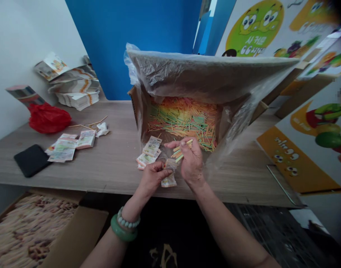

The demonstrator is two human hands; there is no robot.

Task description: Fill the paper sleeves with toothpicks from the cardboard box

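Observation:
Near the table's front edge, my left hand (156, 174) pinches a small printed plastic packet (169, 180), its top end pointing at my other hand. My right hand (192, 160) is closed round a small bunch of thin yellow, orange and green candy-like sticks (181, 150), their lower ends close to the packet's top. Whether the sticks are inside the packet's mouth I cannot tell. Just beyond my hands, many loose coloured sticks (184, 119) fill a plastic-lined cardboard box (135, 108) tipped towards me. More flat packets (150, 149) lie left of my left hand.
At the left are stacked packets (64, 143), a black flat object (32, 160), a red plastic bag (49, 117) and piled cartons (78, 87). Printed boxes (304, 149) stand at the right. Below the table's left side is an open box of pale sticks (33, 227).

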